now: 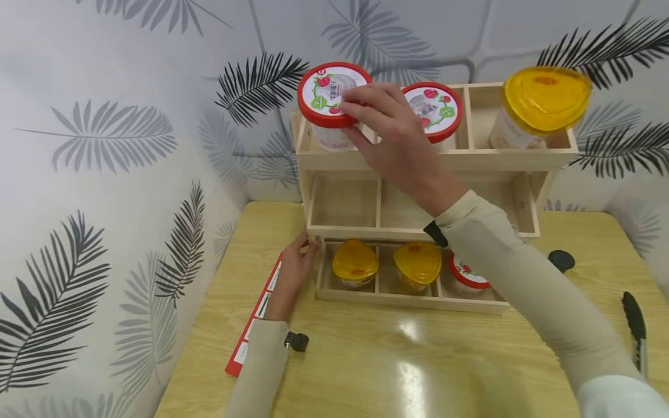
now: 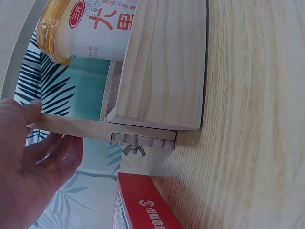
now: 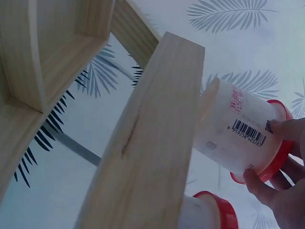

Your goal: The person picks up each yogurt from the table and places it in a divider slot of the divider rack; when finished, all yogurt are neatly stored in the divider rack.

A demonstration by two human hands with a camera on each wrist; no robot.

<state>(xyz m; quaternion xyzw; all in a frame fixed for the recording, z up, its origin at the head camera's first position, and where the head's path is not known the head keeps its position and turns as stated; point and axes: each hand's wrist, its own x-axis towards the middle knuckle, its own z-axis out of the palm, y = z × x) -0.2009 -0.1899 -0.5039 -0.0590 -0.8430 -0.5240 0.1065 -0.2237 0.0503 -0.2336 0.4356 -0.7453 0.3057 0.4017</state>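
My right hand [image 1: 394,130] grips a white tub [image 1: 326,98] with a red strawberry-printed lid, at the left compartment of the wooden rack's top tier [image 1: 434,161]. In the right wrist view, thumb and fingers of the hand [image 3: 288,186] curl round the lid end of the tub [image 3: 238,121], whose side bears a barcode. Beside it stands a second red-lidded tub [image 1: 431,110], partly behind the hand. Lower down, my left hand [image 1: 295,270] holds the rack's left side; the left wrist view has the hand [image 2: 40,162] pinching a wooden side strip [image 2: 71,126].
A yellow-lidded tub [image 1: 543,104] stands at the top tier's right. The bottom tier holds two yellow-lidded tubs [image 1: 355,261] and a red-lidded one [image 1: 467,273]. A red-and-white box [image 1: 261,302] lies beside the left arm; black-tipped tongs [image 1: 635,325] lie at the right.
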